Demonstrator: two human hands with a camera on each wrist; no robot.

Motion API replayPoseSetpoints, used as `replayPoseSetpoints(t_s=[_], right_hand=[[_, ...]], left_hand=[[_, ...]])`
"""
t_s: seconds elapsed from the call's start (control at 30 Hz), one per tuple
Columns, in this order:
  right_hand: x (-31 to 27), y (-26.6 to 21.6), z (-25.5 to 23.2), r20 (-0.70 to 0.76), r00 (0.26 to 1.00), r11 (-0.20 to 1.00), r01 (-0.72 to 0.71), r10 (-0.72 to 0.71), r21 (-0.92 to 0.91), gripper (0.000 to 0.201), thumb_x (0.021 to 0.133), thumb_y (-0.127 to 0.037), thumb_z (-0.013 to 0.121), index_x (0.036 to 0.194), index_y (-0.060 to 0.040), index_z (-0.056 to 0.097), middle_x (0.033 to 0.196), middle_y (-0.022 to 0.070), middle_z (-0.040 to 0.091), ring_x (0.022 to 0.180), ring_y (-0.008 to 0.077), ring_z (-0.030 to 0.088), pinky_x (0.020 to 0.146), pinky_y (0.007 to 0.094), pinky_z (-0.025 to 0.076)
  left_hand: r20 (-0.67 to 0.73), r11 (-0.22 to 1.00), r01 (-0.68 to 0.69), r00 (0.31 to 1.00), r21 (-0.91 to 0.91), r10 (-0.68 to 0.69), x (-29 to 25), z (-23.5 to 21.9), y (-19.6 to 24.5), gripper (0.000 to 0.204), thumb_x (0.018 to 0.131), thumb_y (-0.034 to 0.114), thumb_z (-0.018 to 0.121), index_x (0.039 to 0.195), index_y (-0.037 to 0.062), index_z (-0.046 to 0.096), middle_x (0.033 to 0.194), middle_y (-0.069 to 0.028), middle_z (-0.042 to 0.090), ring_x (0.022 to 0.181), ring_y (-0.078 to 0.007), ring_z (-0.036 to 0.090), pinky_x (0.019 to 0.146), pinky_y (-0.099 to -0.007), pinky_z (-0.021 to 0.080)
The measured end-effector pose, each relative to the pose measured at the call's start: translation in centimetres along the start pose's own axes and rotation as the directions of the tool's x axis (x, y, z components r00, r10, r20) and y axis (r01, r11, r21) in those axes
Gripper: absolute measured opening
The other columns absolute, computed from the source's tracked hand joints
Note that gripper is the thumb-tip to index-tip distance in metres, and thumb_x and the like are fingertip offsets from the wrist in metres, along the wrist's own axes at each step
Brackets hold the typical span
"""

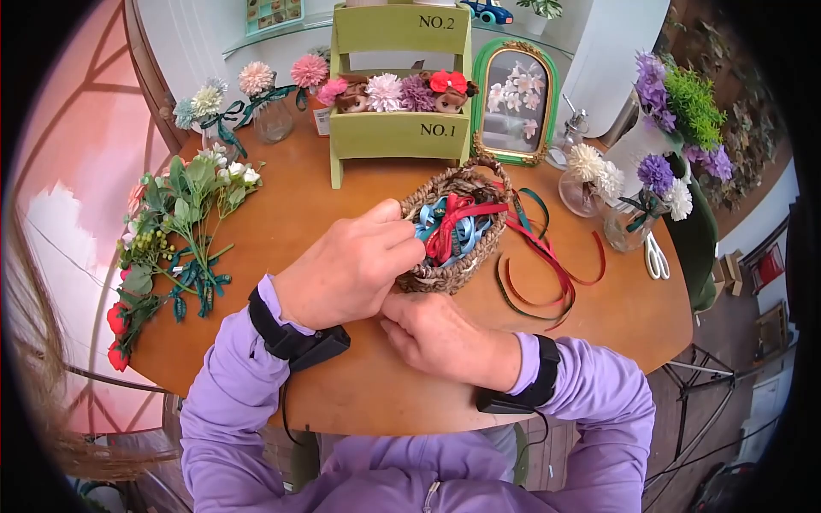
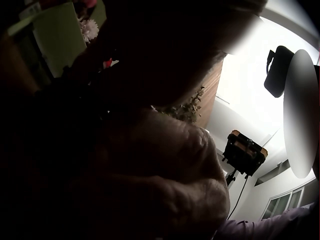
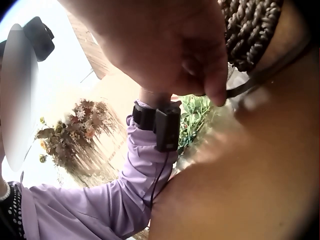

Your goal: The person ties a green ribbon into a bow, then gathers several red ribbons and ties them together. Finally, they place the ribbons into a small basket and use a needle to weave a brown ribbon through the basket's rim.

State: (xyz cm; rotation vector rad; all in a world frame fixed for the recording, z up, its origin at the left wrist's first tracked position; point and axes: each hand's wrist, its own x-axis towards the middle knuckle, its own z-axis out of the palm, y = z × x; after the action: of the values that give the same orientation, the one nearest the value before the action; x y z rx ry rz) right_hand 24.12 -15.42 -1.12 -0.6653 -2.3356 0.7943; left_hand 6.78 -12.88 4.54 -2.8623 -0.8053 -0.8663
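Note:
In the head view, a braided brown basket (image 1: 467,270) holds blue ribbons and a red bow (image 1: 449,229). My left hand (image 1: 355,261), fingers curled, is at its left rim. Just below, my right hand (image 1: 449,338) has bent fingers close to the left hand; its fingertips are hidden. The right wrist view shows the left hand (image 3: 170,45) pinching a thin dark strip (image 3: 245,88) beside the basket (image 3: 250,37). The left wrist view is very dark, with the right hand (image 2: 175,180) across the middle.
Artificial flowers (image 1: 184,201) lie at the left. Loose red and green ribbons (image 1: 556,265) trail right of the basket. Behind stand a green two-tier shelf (image 1: 398,137) and a green frame (image 1: 514,103). Glass vases (image 1: 624,229) and white scissors (image 1: 656,256) are at the right.

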Motion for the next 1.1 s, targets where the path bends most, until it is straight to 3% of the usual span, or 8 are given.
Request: replayPoseSetpoints(t_s=[0.1,0.23,0.3,0.33,0.4,0.43,0.97,1.1], right_hand=[[0.0,1.1,1.2,-0.182,0.947,0.965,0.258,-0.264,-0.053,0.017,0.078,-0.002,0.059,0.094,0.0033,0.056,0.070,0.0196,0.063,0.067,0.0425,0.062,0.062,0.0501,0.050],[0.0,-0.3,-0.7,-0.129,0.963,0.970,0.227,-0.236,-0.081,0.024,0.077,-0.003,0.061,0.100,0.0035,0.056,0.079,0.0172,0.064,0.070,0.0393,0.062,0.064,0.0487,0.051],[0.4,-4.2,-5.2,0.347,0.882,0.901,-0.167,0.318,-0.401,0.024,0.077,-0.004,0.067,0.098,-0.0011,0.057,0.078,0.0136,0.061,0.072,0.0351,0.061,0.062,0.0420,0.051],[0.2,-3.8,-5.6,0.350,0.882,0.902,-0.165,0.317,-0.399,0.024,0.077,-0.004,0.067,0.098,-0.0011,0.057,0.078,0.0136,0.061,0.072,0.0351,0.061,0.062,0.0420,0.051],[-0.1,-2.9,-6.1,-0.182,0.983,0.882,-0.081,-0.006,-0.465,0.020,0.076,-0.004,0.068,0.093,-0.0019,0.058,0.074,0.0132,0.058,0.069,0.0328,0.061,0.060,0.0430,0.050],[0.2,-2.4,-6.6,-0.215,0.974,0.881,-0.036,-0.075,-0.471,0.017,0.076,-0.006,0.067,0.087,-0.0009,0.055,0.076,0.0145,0.057,0.069,0.0337,0.061,0.058,0.0428,0.050],[1.4,0.7,-5.9,-0.195,0.911,0.873,0.261,-0.364,-0.411,0.020,0.068,-0.001,0.072,0.078,-0.0008,0.054,0.069,0.0111,0.053,0.057,0.0293,0.056,0.050,0.0391,0.045],[1.4,0.8,-6.0,-0.177,0.924,0.891,0.255,-0.339,-0.376,0.019,0.070,-0.001,0.072,0.078,-0.0012,0.056,0.070,0.0102,0.054,0.056,0.0281,0.056,0.049,0.0377,0.045]], left_hand=[[0.008,0.999,0.006,1.000,0.054,-0.007,-0.1,0.1,0.1,0.015,0.065,0.000,0.061,0.077,0.0026,0.053,0.075,-0.0089,0.050,0.076,-0.0280,0.050,0.057,-0.0365,0.046],[0.005,0.995,0.002,1.000,0.095,-0.003,0.1,0.2,0.4,0.015,0.064,0.000,0.061,0.078,0.0020,0.055,0.075,-0.0091,0.050,0.074,-0.0279,0.050,0.057,-0.0361,0.046],[-0.003,0.996,-0.003,1.000,0.093,0.003,0.0,0.3,0.2,0.015,0.064,0.000,0.061,0.077,0.0018,0.054,0.075,-0.0092,0.050,0.074,-0.0282,0.050,0.057,-0.0362,0.046],[-0.014,0.996,-0.007,1.000,0.087,0.009,-0.1,0.4,0.1,0.015,0.064,-0.001,0.060,0.077,0.0015,0.054,0.075,-0.0094,0.050,0.074,-0.0284,0.050,0.057,-0.0362,0.046],[-0.018,0.998,-0.005,1.000,0.067,0.006,-0.1,0.6,0.0,0.015,0.064,-0.002,0.060,0.076,0.0014,0.053,0.075,-0.0096,0.050,0.073,-0.0286,0.050,0.057,-0.0364,0.046],[-0.021,0.999,-0.006,1.000,0.048,0.007,0.0,0.6,0.0,0.015,0.064,-0.002,0.060,0.075,0.0012,0.052,0.074,-0.0098,0.049,0.073,-0.0289,0.049,0.057,-0.0366,0.046],[-0.105,0.999,0.051,0.993,0.003,-0.051,-0.1,0.1,0.4,0.028,0.064,-0.009,0.064,0.088,-0.0013,0.053,0.089,-0.0154,0.051,0.079,-0.0347,0.053,0.065,-0.0397,0.048],[-0.192,0.975,0.218,0.956,-0.039,-0.221,-0.8,-1.4,1.3,0.037,0.066,-0.006,0.072,0.097,-0.0007,0.053,0.095,-0.0154,0.053,0.078,-0.0326,0.055,0.067,-0.0381,0.049]])
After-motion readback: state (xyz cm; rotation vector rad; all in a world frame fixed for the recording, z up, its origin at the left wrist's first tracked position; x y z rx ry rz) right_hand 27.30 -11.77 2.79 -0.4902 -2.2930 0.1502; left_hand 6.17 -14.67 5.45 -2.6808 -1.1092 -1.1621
